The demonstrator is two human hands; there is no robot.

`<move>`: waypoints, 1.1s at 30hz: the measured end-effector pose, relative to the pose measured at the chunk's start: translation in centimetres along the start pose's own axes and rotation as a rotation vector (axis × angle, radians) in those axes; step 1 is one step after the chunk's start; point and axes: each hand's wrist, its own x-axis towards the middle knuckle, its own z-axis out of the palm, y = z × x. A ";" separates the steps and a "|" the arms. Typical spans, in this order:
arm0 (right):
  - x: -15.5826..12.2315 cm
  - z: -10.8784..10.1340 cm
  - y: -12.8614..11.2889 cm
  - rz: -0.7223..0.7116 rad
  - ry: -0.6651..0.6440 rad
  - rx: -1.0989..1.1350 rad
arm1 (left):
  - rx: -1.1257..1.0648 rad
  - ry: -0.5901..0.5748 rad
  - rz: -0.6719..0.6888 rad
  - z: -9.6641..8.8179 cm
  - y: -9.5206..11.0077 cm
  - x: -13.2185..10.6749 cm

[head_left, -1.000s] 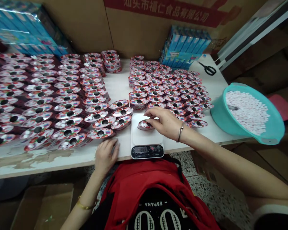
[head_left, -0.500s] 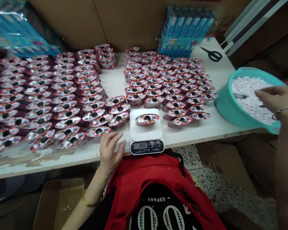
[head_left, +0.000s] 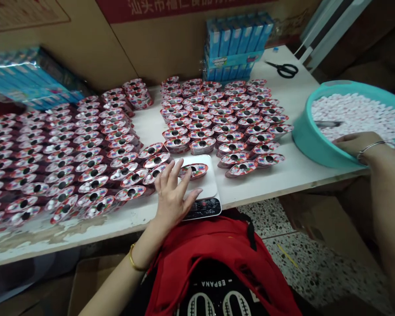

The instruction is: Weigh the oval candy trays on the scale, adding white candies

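My left hand (head_left: 172,193) hovers open over the left side of the small white scale (head_left: 202,188), fingers spread, fingertips close to the red oval candy cup (head_left: 194,170) that sits on the scale plate. My right hand (head_left: 354,144) rests on the near rim of the teal basin (head_left: 307,142), which is full of small white candies (head_left: 355,115); its fingers curl over the rim and are partly hidden. A metal scoop (head_left: 327,124) lies in the candies.
Several rows of red oval cups (head_left: 69,153) cover the left of the white table (head_left: 292,175); another block of cups (head_left: 217,114) stands behind the scale. Blue boxes (head_left: 235,41) and black scissors (head_left: 285,69) lie at the back. A red bag (head_left: 210,263) sits on my lap.
My right hand left the cup on the scale and swung right to the teal basin. My left hand rose from the table edge toward the scale and the cup.
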 end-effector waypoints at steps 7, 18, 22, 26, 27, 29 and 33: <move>-5.9 -1.5 -8.0 0.027 0.186 0.640 | -0.080 0.096 -0.107 -0.8 -1.7 -2.0; -21.8 5.5 -24.9 -1.047 -0.566 0.394 | 0.002 0.102 -0.257 0.9 -4.1 -10.7; -22.4 6.4 -26.3 -1.132 -0.565 0.102 | 0.015 0.085 -0.265 1.7 -4.2 -11.3; -22.4 6.2 -26.6 -1.103 -0.581 0.045 | 0.041 0.079 -0.273 2.2 -4.4 -11.3; -22.4 6.2 -26.6 -1.093 -0.593 0.038 | 0.044 0.075 -0.275 2.2 -4.4 -11.2; -22.6 6.1 -26.7 -1.082 -0.612 0.040 | 0.047 0.074 -0.275 2.2 -4.4 -11.2; -22.5 5.7 -26.6 -1.023 -0.589 0.248 | 0.031 0.076 -0.295 2.3 -4.3 -11.2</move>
